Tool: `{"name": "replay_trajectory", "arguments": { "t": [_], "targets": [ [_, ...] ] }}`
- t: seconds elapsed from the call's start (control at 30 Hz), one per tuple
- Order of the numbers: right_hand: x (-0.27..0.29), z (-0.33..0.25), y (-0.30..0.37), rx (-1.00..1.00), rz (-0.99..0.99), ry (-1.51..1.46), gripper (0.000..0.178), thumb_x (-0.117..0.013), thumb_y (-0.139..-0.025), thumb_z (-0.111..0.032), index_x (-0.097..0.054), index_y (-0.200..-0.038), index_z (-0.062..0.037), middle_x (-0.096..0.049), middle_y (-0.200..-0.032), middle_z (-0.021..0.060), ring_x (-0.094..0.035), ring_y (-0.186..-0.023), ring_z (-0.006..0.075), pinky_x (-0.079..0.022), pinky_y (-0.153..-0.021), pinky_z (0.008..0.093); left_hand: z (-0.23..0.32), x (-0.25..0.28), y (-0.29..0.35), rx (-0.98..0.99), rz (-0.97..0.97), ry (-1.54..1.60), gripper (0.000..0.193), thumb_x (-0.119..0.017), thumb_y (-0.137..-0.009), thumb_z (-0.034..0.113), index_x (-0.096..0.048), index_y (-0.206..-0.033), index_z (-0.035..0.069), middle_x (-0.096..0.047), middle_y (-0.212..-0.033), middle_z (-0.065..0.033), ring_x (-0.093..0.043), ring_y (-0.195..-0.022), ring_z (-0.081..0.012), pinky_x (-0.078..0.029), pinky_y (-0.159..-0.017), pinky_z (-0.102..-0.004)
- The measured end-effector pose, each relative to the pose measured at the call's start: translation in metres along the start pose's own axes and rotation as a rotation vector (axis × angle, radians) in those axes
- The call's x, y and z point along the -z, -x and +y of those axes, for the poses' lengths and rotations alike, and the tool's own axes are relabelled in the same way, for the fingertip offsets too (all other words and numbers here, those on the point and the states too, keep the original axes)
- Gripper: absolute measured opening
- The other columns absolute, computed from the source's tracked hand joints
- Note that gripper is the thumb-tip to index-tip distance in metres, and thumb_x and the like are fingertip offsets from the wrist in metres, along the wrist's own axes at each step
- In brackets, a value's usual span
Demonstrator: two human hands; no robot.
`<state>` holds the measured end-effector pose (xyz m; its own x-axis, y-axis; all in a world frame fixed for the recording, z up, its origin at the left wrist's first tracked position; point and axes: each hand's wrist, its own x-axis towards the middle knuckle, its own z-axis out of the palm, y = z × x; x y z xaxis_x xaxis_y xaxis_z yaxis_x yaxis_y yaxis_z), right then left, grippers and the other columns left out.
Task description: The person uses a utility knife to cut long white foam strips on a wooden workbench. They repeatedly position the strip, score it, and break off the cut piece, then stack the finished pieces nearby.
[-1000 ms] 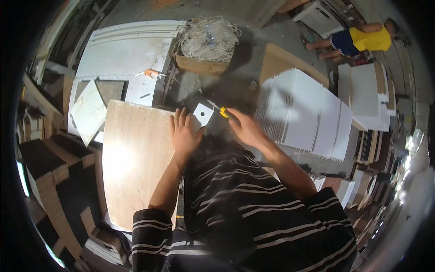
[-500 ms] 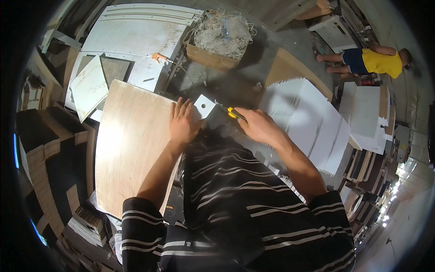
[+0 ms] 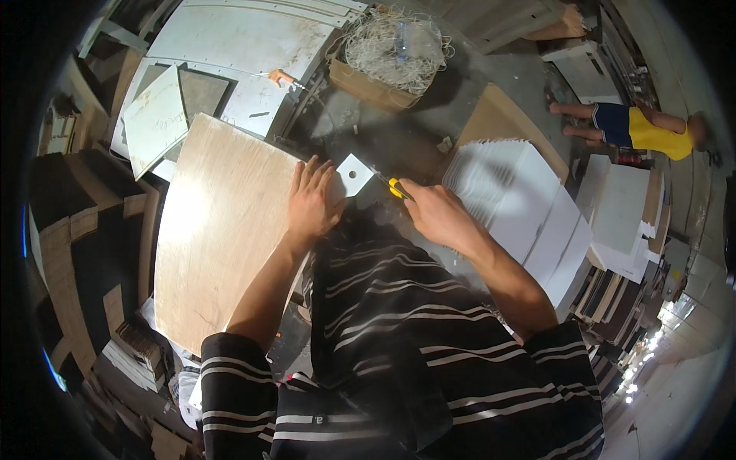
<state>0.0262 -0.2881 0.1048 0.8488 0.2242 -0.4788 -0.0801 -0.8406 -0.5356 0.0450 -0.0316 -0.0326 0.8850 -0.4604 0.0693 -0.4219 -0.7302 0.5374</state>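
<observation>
My left hand (image 3: 313, 205) lies at the right edge of a light wood-grain board (image 3: 222, 207), its fingers extended. It grips a small white panel piece (image 3: 346, 186) between the fingers and thumb; the piece has a round hole and juts out to the right. Part of that piece is hidden under the hand. In my right hand (image 3: 445, 218) is a yellow-and-black utility knife (image 3: 398, 188), pointing left. Its thin tip is close to the panel's right corner; whether they touch I cannot tell.
A stack of white sheets (image 3: 521, 207) rises on the right. Ahead stands a cardboard box (image 3: 376, 86) full of tangled pale strands. An orange-handled tool (image 3: 284, 78) lies on the white panel surface at far left. A person in a yellow top (image 3: 655, 130) is at far right.
The view has shifted slightly, so the surroundings sit differently in it. Both hands keep their holds, and the knife stays near the panel's right corner.
</observation>
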Motion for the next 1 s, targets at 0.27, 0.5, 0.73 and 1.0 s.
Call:
{"name": "replay_trajectory", "arguments": {
  "t": [0.27,0.5,0.73,1.0],
  "targets": [
    [-0.001,0.019,-0.01,0.075,-0.006,-0.065,0.041,-0.06,-0.098,-0.01,-0.056,-0.137,0.0019,-0.068,-0.099,0.0317,-0.065,-0.095,0.05,-0.053,-0.083,0.0518,0.004,0.001,-0.002,-0.006,-0.02,-0.003,0.069,-0.076,-0.079,0.024,-0.054,-0.139,-0.002,-0.054,-0.147,-0.0156,-0.037,-0.147,-0.0381,-0.018,-0.127,-0.0543],
    [-0.027,0.029,-0.016,0.105,0.085,-0.043,0.039,-0.059,-0.097,-0.01,-0.057,-0.134,0.0033,-0.069,-0.095,0.0303,-0.067,-0.089,0.0488,-0.053,-0.077,0.0519,0.002,-0.003,-0.002,-0.006,-0.004,0.004,0.066,-0.074,-0.08,0.026,-0.055,-0.137,-0.001,-0.055,-0.146,-0.0161,-0.039,-0.145,-0.0386,-0.018,-0.126,-0.0545],
    [-0.035,0.021,-0.02,0.043,0.097,0.059,0.037,-0.061,-0.096,-0.013,-0.06,-0.131,-0.0017,-0.072,-0.091,0.0247,-0.071,-0.084,0.0436,-0.056,-0.074,0.052,-0.002,-0.006,-0.004,-0.051,0.02,-0.041,0.066,-0.075,-0.081,0.026,-0.053,-0.137,-0.002,-0.057,-0.141,-0.0173,-0.039,-0.144,-0.0409,-0.021,-0.124,-0.0565],
    [-0.051,0.037,-0.027,0.023,0.066,0.048,0.029,-0.06,-0.092,-0.01,-0.066,-0.121,-0.0046,-0.073,-0.099,0.0228,-0.07,-0.093,0.0441,-0.056,-0.079,0.0532,-0.009,-0.01,-0.002,-0.059,0.037,-0.047,0.069,-0.078,-0.081,0.03,-0.054,-0.137,-0.003,-0.058,-0.14,-0.0184,-0.042,-0.142,-0.0408,-0.022,-0.123,-0.0559]
  ]
}}
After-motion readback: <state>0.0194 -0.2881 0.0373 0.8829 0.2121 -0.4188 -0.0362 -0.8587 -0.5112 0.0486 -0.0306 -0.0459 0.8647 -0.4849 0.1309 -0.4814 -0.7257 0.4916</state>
